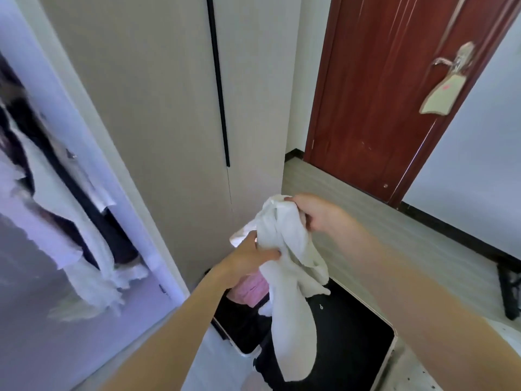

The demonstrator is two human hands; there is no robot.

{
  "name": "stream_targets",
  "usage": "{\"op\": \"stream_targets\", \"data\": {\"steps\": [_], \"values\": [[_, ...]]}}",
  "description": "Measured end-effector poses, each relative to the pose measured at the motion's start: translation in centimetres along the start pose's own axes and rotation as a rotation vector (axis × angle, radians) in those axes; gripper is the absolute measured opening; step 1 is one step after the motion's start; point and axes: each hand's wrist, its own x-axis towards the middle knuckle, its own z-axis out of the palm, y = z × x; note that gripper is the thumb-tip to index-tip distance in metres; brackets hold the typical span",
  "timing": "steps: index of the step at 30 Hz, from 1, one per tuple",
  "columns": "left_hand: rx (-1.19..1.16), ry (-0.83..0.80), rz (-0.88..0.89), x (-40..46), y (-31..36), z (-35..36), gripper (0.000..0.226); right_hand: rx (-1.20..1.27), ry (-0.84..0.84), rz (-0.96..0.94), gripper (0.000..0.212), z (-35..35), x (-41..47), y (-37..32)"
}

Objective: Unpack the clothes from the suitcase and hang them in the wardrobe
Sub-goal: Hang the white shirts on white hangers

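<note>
- Left hand (pixel 248 256) has its grip pinching the crumpled white cloth garment (pixel 287 266) at frame centre.
- Right hand (pixel 315 211) clutches its top.
- Open black suitcase (pixel 352 334) lies below, lower right.

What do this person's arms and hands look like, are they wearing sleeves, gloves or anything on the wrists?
Both arms are bare along all that shows; no sleeve comes into the picture. The left hand and the right hand wear no gloves. No watch, bracelet or ring can be seen on either. The picture is somewhat blurred, so small marks or thin jewellery cannot be ruled out.
</note>
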Motion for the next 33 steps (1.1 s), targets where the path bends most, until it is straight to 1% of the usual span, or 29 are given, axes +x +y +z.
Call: {"op": "stream_targets", "data": {"steps": [2, 3, 5, 6, 7, 8, 10, 11, 12, 14, 16, 17, 19, 21, 23, 24, 25, 26, 28, 30, 32, 33], "values": [[-0.034, 0.013, 0.05, -3.3, -1.0, -1.4, 0.048, -0.046, -0.076, -0.023, 0.011, 2.5, -2.7, 0.1], [-0.042, 0.007, 0.046, -4.2, -1.5, -1.9, 0.042, -0.074, -0.081, -0.043, 0.013, 3.2, -3.6, 0.1], [-0.041, 0.013, 0.042, -7.3, -2.4, -3.4, 0.027, -0.151, -0.072, -0.089, 0.029, 5.2, -5.6, 0.1], [-0.028, 0.034, 0.058, -9.0, -2.9, -4.2, 0.022, -0.187, -0.081, -0.117, 0.029, 6.3, -6.7, 0.2], [-0.011, 0.071, 0.079, -10.4, -3.3, -5.0, 0.02, -0.211, -0.097, -0.136, 0.022, 7.4, -7.6, 0.3], [0.028, 0.151, 0.093, -12.0, -3.8, -6.1, 0.02, -0.207, -0.118, -0.148, 0.015, 8.9, -8.8, 0.3], [0.136, 0.368, 0.106, -15.2, -5.4, -8.6, 0.02, -0.142, -0.185, -0.119, 0.02, 12.7, -11.4, 0.4], [0.193, 0.436, 0.111, -15.1, -5.7, -9.3, 0.018, -0.068, -0.209, -0.092, 0.023, 13.4, -11.6, 0.4], [0.212, 0.515, 0.111, -16.7, -6.5, -10.5, 0.017, -0.018, -0.267, -0.06, 0.025, 15.7, -12.6, 0.6], [0.131, 0.629, 0.125, -19.3, -7.0, -12.3, 0.02, 0.05, -0.342, -0.027, 0.026, 19.3, -13.8, 0.8], [0.012, 0.748, 0.15, -22.6, -7.6, -13.7, 0.033, 0.102, -0.394, -0.011, 0.024, 23.0, -15.1, 0.9], [-0.045, 0.783, 0.149, -24.0, -8.0, -14.6, 0.04, 0.133, -0.418, 0.003, 0.024, 24.7, -15.6, 0.8], [-0.136, 0.773, 0.185, -26.8, -9.1, -16.0, 0.048, 0.192, -0.453, 0.034, 0.025, 27.8, -16.6, 0.5], [-0.117, 0.724, 0.213, -29.4, -10.2, -17.2, 0.049, 0.237, -0.494, 0.06, 0.025, 30.8, -17.6, 0.1], [-0.05, 0.685, 0.109, -31.0, -10.9, -18.1, 0.049, 0.301, -0.539, 0.06, 0.025, 32.9, -18.3, -0.8], [-0.025, 0.704, 0.038, -32.0, -11.7, -18.6, 0.042, 0.334, -0.576, 0.079, 0.026, 34.5, -18.8, -1.1], [0.015, 0.751, -0.023, -32.3, -12.4, -19.1, 0.031, 0.366, -0.604, 0.089, 0.026, 35.4, -19.1, -1.5], [0.048, 0.831, -0.069, -32.6, -13.1, -19.8, 0.023, 0.391, -0.623, 0.083, 0.025, 36.4, -19.3, -2.0], [0.059, 1.021, -0.143, -33.4, -13.9, -21.9, 0.023, 0.416, -0.636, 0.039, 0.024, 38.2, -19.1, -2.8], [0.074, 1.145, -0.126, -34.2, -13.8, -24.4, 0.023, 0.351, -0.632, -0.026, 0.024, 39.5, -18.2, -3.3], [0.082, 1.184, -0.066, -34.9, -13.2, -27.3, 0.014, 0.195, -0.62, -0.057, 0.023, 40.7, -16.8, -3.4], [0.095, 1.172, -0.035, -35.1, -12.8, -28.3, 0.017, 0.093, -0.601, -0.067, 0.022, 40.8, -16.0, -3.1]]}}
